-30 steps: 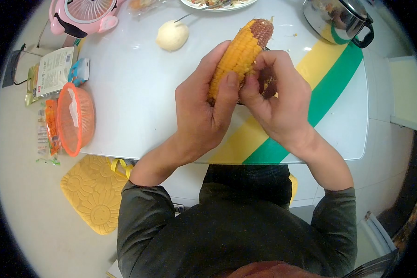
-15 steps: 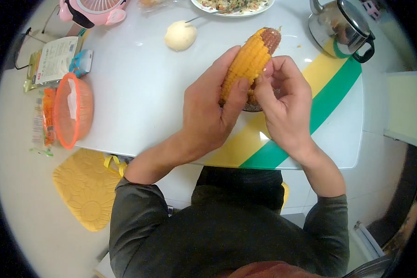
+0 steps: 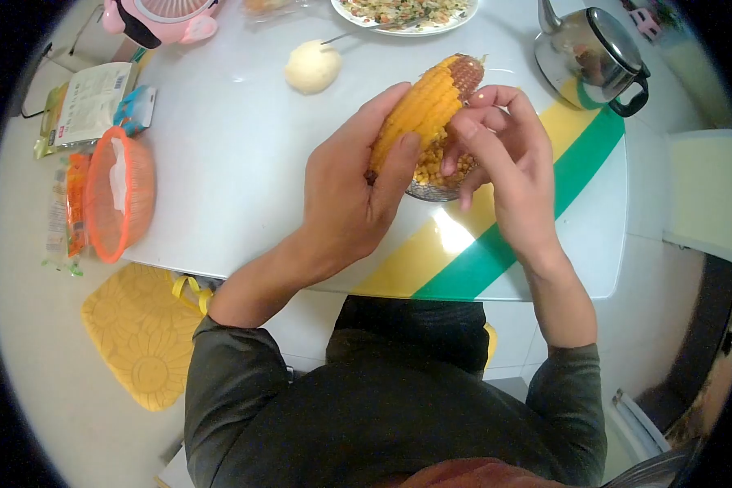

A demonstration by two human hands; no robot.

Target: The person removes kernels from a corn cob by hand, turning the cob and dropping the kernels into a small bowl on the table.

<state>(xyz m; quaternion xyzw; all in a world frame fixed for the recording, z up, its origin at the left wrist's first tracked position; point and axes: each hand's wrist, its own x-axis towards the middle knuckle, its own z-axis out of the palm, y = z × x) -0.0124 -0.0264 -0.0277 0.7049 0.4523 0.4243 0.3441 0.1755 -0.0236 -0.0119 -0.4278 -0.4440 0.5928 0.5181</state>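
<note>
My left hand (image 3: pixel 354 167) is wrapped round a yellow corn cob (image 3: pixel 423 102), which tilts up to the right. Its upper tip is bare and reddish brown, with no kernels. On the cob's right side my right hand (image 3: pixel 508 150) has its fingers apart and curved, beside the kernels; a small pale bit shows near its index fingertip. Under the cob and my right fingers is a glass bowl (image 3: pixel 433 193) with loose yellow kernels (image 3: pixel 433 167), partly hidden by both hands.
Beyond the hands are a pale round bun (image 3: pixel 312 67) and a plate of chopped food (image 3: pixel 407 31) with a utensil. A steel kettle (image 3: pixel 573 69) stands at the back right. At the left are an orange basket (image 3: pixel 142 191), packets (image 3: pixel 93 102) and a pink fan (image 3: pixel 167 31).
My right fingers have spread and moved off the cob, uncovering more kernels in the bowl. My left hand still holds the cob, and the view has shifted slightly.
</note>
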